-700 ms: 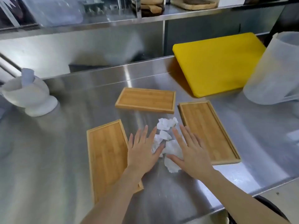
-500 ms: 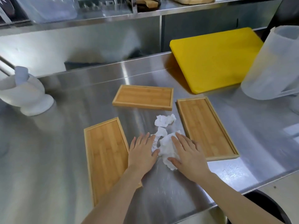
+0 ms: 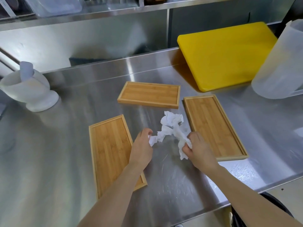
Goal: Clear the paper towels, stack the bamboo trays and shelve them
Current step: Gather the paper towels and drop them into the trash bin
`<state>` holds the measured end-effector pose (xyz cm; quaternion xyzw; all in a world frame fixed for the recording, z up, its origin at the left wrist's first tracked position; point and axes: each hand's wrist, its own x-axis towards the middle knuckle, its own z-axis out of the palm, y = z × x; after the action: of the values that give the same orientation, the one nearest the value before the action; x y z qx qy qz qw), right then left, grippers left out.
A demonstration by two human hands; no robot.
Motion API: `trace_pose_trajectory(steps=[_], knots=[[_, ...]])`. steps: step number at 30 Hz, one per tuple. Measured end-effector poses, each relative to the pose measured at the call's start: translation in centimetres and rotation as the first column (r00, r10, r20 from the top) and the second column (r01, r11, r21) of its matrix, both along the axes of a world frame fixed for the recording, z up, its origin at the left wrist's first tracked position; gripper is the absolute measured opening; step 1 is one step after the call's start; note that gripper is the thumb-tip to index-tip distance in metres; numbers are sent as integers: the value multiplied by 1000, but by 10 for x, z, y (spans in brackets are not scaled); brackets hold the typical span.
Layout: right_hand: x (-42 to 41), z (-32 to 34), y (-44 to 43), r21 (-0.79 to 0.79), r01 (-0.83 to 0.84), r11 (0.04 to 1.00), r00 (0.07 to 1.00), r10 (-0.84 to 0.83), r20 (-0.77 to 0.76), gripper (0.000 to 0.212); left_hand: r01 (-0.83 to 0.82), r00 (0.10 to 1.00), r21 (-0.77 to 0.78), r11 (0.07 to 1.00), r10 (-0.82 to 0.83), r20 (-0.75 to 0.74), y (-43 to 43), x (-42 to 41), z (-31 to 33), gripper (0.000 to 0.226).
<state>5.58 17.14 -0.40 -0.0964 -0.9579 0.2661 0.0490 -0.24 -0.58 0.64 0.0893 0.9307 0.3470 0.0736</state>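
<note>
Steel counter (image 3: pixel 65 161): three bamboo trays, all empty and lying apart – left tray (image 3: pixel 111 151), far tray (image 3: pixel 149 94), right tray (image 3: pixel 213 126); bare steel between them. Crumpled paper towels (image 3: pixel 170 126) in that gap, left hand (image 3: pixel 141 148) and right hand (image 3: pixel 199 152) each closed on an end. White mortar (image 3: pixel 27 90) holds a pestle (image 3: pixel 26 71) at the left edge

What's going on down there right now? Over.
Left hand and right hand both gripping paper towels. Three bamboo trays unstacked. Nothing in the way.
</note>
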Motion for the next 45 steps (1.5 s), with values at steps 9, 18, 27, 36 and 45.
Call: trace_pose_trajectory(steps=[9,18,27,36,45], knots=[[-31,23,-4,79,25,997,996,-17,-93,34,-183,981,152,971,191,-39,-8,-7,13,21],[-73,-7,-22,176,-212,961,952,162,259,37,-185,975,29,982,187,-117,-2,-29,12,35],[-55,-1,-1,-75,-60,995,996,55,-75,28,86,995,-108,990,-92,-47,35,-56,5,38],[3,21,47,-456,71,887,997,-81,-3,43,283,954,-467,838,-294,52,74,-75,-27,45],[39,34,36,-394,261,881,922,-349,-170,27,333,941,-110,937,-337,-22,60,-56,-6,16]])
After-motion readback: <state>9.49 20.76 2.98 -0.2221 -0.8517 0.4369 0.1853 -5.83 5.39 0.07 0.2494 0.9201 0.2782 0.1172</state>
